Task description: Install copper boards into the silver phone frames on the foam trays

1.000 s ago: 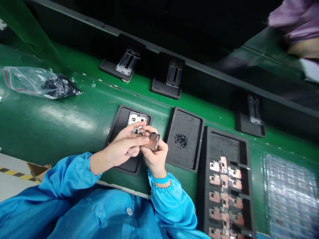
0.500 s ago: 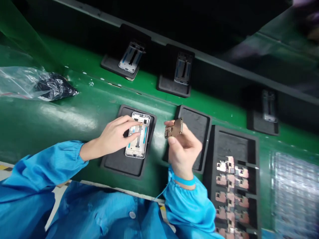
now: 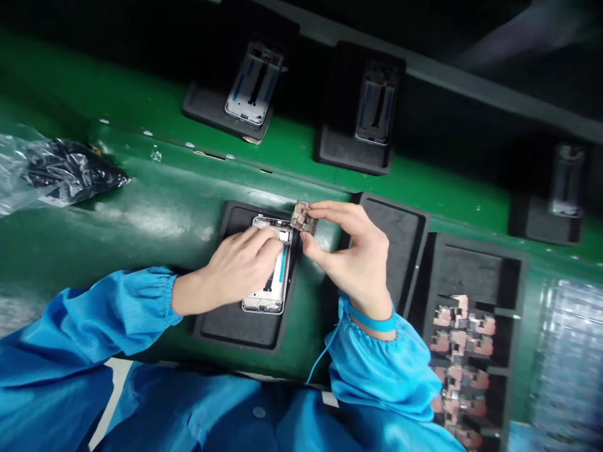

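Note:
My right hand pinches a small phone circuit board between thumb and fingertips, just beyond the upper right corner of an open phone frame. The frame is white-edged, with blue strips and a black flex cable, and lies in a black tray. Over its upper half, my left hand is closed, fingertips bent down against the inside. Those fingers cover part of the cable, and what they grip is hidden. A blue band circles my right wrist.
Behind my right hand lies another black tray. Right of it, a compartmented tray holds several copper-coloured boards. Clear plastic trays sit far right. Phone frames in trays line the back. A plastic bag lies left.
My right hand has brought the circuit board left and up, close to the phone frame, and turned it. My left fingers, spread apart before, have closed over the frame. The camera view has shifted.

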`<state>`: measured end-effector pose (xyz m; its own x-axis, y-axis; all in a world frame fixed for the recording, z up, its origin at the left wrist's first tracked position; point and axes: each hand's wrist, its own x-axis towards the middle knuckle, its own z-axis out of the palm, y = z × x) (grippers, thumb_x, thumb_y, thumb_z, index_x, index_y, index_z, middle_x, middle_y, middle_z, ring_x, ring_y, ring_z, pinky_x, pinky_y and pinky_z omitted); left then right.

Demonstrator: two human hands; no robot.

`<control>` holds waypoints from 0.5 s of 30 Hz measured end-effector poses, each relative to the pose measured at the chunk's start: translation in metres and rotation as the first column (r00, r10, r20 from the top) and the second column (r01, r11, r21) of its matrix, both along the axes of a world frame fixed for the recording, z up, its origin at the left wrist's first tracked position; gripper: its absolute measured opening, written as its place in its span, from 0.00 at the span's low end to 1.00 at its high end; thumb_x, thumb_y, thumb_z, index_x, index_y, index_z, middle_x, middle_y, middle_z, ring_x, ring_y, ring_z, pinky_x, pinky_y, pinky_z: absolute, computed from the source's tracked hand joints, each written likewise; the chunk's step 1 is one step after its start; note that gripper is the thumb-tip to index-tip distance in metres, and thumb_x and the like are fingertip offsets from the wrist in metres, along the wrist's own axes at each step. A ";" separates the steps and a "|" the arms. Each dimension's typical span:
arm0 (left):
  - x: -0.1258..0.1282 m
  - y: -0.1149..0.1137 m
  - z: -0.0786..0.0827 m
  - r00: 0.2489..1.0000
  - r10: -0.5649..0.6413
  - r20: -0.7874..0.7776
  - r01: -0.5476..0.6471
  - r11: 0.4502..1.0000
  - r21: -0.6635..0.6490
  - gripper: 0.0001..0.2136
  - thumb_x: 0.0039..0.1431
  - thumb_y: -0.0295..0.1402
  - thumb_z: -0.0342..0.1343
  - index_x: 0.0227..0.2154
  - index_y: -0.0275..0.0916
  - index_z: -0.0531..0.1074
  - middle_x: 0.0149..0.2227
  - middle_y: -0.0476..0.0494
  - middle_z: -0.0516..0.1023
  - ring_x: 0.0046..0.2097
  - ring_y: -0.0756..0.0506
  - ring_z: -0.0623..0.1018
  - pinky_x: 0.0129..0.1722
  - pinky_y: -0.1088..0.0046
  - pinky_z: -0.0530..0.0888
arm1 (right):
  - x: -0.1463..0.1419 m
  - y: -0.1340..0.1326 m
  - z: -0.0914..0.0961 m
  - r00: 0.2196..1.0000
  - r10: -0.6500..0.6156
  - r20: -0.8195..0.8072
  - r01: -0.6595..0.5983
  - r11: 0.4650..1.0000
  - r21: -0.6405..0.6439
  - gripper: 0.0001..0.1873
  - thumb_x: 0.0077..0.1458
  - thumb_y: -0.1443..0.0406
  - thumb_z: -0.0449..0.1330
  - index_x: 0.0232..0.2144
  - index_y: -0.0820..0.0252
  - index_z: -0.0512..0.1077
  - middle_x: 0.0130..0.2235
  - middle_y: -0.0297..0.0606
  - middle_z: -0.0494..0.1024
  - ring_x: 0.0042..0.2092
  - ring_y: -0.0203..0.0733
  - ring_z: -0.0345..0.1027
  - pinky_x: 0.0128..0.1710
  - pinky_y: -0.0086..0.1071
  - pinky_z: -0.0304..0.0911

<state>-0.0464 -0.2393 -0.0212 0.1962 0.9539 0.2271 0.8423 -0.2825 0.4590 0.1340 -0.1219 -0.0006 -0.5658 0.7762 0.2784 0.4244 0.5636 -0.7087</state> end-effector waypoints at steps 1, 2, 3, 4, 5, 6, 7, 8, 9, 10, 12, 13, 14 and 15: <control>0.002 -0.004 0.002 0.995 -0.030 0.097 0.029 0.999 0.016 0.07 0.69 0.25 0.50 0.39 0.35 0.73 0.40 0.38 0.82 0.41 0.40 0.81 0.41 0.63 0.79 | -0.001 0.000 0.000 0.999 0.027 0.047 -0.027 1.000 0.011 0.13 0.54 0.65 0.70 0.44 0.52 0.80 0.50 0.41 0.84 0.52 0.53 0.78 0.55 0.52 0.71; 0.004 -0.008 0.005 0.976 -0.071 0.205 0.065 0.997 0.035 0.07 0.68 0.25 0.49 0.39 0.36 0.72 0.39 0.39 0.83 0.40 0.41 0.82 0.42 0.64 0.80 | -0.001 0.000 0.000 0.994 0.057 0.095 -0.060 0.998 0.027 0.13 0.54 0.65 0.70 0.44 0.52 0.79 0.51 0.41 0.83 0.52 0.53 0.78 0.55 0.52 0.70; 0.006 -0.012 0.006 0.944 -0.118 0.306 0.105 0.993 0.060 0.06 0.67 0.25 0.49 0.39 0.37 0.71 0.36 0.41 0.83 0.38 0.43 0.82 0.41 0.65 0.80 | -0.002 -0.001 0.000 0.986 0.090 0.143 -0.098 0.994 0.049 0.14 0.55 0.65 0.69 0.45 0.52 0.79 0.52 0.41 0.83 0.52 0.54 0.77 0.55 0.52 0.70; 0.008 -0.016 0.007 0.908 -0.171 0.383 0.149 0.985 0.087 0.05 0.66 0.26 0.50 0.40 0.37 0.71 0.34 0.43 0.83 0.36 0.44 0.82 0.39 0.66 0.79 | -0.003 -0.003 -0.001 0.975 0.123 0.187 -0.138 0.988 0.073 0.14 0.55 0.64 0.69 0.45 0.52 0.79 0.53 0.42 0.82 0.52 0.55 0.77 0.54 0.52 0.69; 0.009 -0.020 0.007 0.874 -0.223 0.431 0.191 0.974 0.117 0.05 0.65 0.26 0.52 0.41 0.37 0.71 0.33 0.45 0.83 0.35 0.45 0.82 0.38 0.67 0.79 | -0.005 -0.005 -0.002 0.962 0.150 0.229 -0.176 0.980 0.096 0.14 0.55 0.64 0.69 0.45 0.53 0.79 0.53 0.42 0.82 0.52 0.55 0.76 0.53 0.52 0.69; 0.009 -0.024 0.006 0.850 -0.271 0.451 0.230 0.963 0.144 0.06 0.64 0.27 0.53 0.43 0.36 0.72 0.31 0.46 0.83 0.33 0.45 0.82 0.36 0.68 0.78 | -0.006 -0.006 -0.004 0.949 0.170 0.267 -0.207 0.971 0.118 0.13 0.56 0.64 0.68 0.45 0.54 0.79 0.53 0.43 0.82 0.51 0.55 0.76 0.52 0.52 0.69; 0.009 -0.026 0.004 0.835 -0.315 0.451 0.269 0.949 0.165 0.08 0.64 0.27 0.54 0.44 0.36 0.73 0.31 0.47 0.83 0.33 0.46 0.82 0.35 0.69 0.77 | -0.008 -0.008 -0.005 0.937 0.182 0.297 -0.230 0.963 0.138 0.13 0.56 0.65 0.68 0.45 0.55 0.79 0.53 0.44 0.82 0.50 0.56 0.76 0.51 0.51 0.69; 0.008 -0.028 0.001 0.825 -0.358 0.438 0.311 0.934 0.176 0.08 0.64 0.28 0.55 0.45 0.37 0.74 0.31 0.48 0.84 0.33 0.47 0.82 0.34 0.69 0.76 | -0.010 -0.010 -0.006 0.930 0.185 0.319 -0.244 0.957 0.157 0.12 0.57 0.65 0.67 0.45 0.57 0.79 0.52 0.45 0.82 0.49 0.56 0.75 0.49 0.51 0.69; 0.008 -0.028 -0.001 0.819 -0.391 0.421 0.346 0.920 0.182 0.08 0.65 0.29 0.55 0.44 0.39 0.76 0.33 0.48 0.84 0.34 0.47 0.82 0.34 0.70 0.76 | -0.012 -0.011 -0.006 0.923 0.182 0.340 -0.250 0.953 0.169 0.12 0.57 0.65 0.66 0.45 0.58 0.79 0.52 0.46 0.82 0.48 0.56 0.75 0.48 0.50 0.69; 0.007 -0.028 -0.003 0.814 -0.414 0.407 0.371 0.910 0.184 0.06 0.66 0.30 0.56 0.42 0.40 0.77 0.34 0.49 0.85 0.35 0.48 0.82 0.34 0.71 0.75 | -0.014 -0.012 -0.007 0.916 0.175 0.361 -0.252 0.952 0.177 0.11 0.58 0.66 0.66 0.45 0.59 0.79 0.52 0.46 0.82 0.48 0.56 0.74 0.47 0.49 0.69; 0.005 -0.027 -0.006 0.814 -0.432 0.388 0.392 0.902 0.180 0.05 0.67 0.30 0.57 0.38 0.40 0.78 0.36 0.51 0.86 0.36 0.49 0.82 0.33 0.71 0.74 | -0.017 -0.013 -0.005 0.900 0.163 0.404 -0.253 0.951 0.180 0.11 0.59 0.67 0.65 0.45 0.60 0.79 0.52 0.46 0.82 0.49 0.55 0.73 0.47 0.48 0.68; 0.005 -0.026 -0.006 0.816 -0.432 0.384 0.394 0.902 0.178 0.05 0.67 0.31 0.58 0.37 0.40 0.79 0.37 0.51 0.86 0.36 0.50 0.81 0.33 0.70 0.74 | -0.018 -0.013 -0.004 0.892 0.159 0.423 -0.254 0.951 0.178 0.11 0.59 0.67 0.65 0.45 0.60 0.79 0.52 0.45 0.82 0.49 0.54 0.73 0.47 0.48 0.68; 0.004 -0.025 -0.007 0.819 -0.428 0.382 0.391 0.904 0.174 0.05 0.67 0.31 0.58 0.37 0.39 0.79 0.37 0.52 0.86 0.36 0.50 0.81 0.33 0.70 0.73 | -0.019 -0.013 -0.003 0.885 0.155 0.439 -0.255 0.950 0.178 0.10 0.60 0.68 0.65 0.45 0.60 0.80 0.52 0.45 0.82 0.48 0.54 0.73 0.47 0.47 0.68; 0.004 -0.024 -0.007 0.820 -0.424 0.385 0.388 0.906 0.171 0.05 0.67 0.31 0.59 0.37 0.38 0.79 0.37 0.52 0.86 0.36 0.50 0.80 0.32 0.70 0.73 | -0.019 -0.013 -0.002 0.880 0.153 0.450 -0.257 0.949 0.180 0.10 0.60 0.68 0.64 0.44 0.60 0.80 0.52 0.45 0.82 0.48 0.54 0.73 0.46 0.47 0.67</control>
<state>-0.0420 -0.2634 -0.0277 0.4353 0.7829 0.4444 0.3875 -0.6085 0.6925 0.1146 -0.1349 -0.0027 -0.8085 0.5742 0.1287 0.5121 0.7943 -0.3268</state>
